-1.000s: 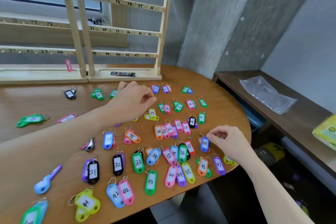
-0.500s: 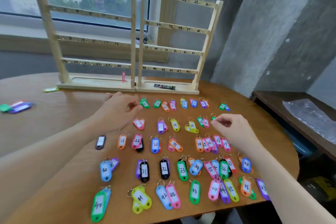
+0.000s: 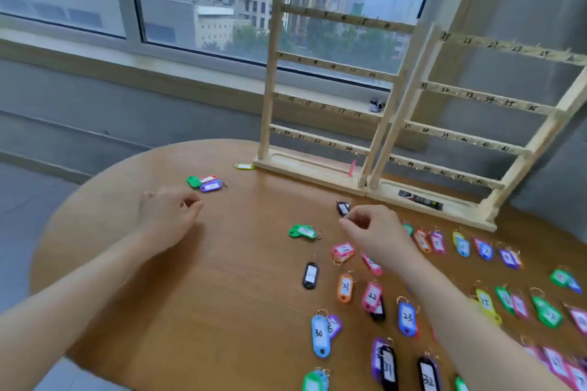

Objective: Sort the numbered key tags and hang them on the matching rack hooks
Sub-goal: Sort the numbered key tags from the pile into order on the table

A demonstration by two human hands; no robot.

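Sorting stage, only a pink tag on racks. Right hand curled by black tag, pinch unclear. Left hand loosely curled, empty. Next: read number, find hook.

The rounded wooden table carries two wooden racks side by side at its far edge. Coloured key tags lie in loose rows across its right half. A small cluster of three tags lies apart at the far left, and one yellow tag beside the rack base.
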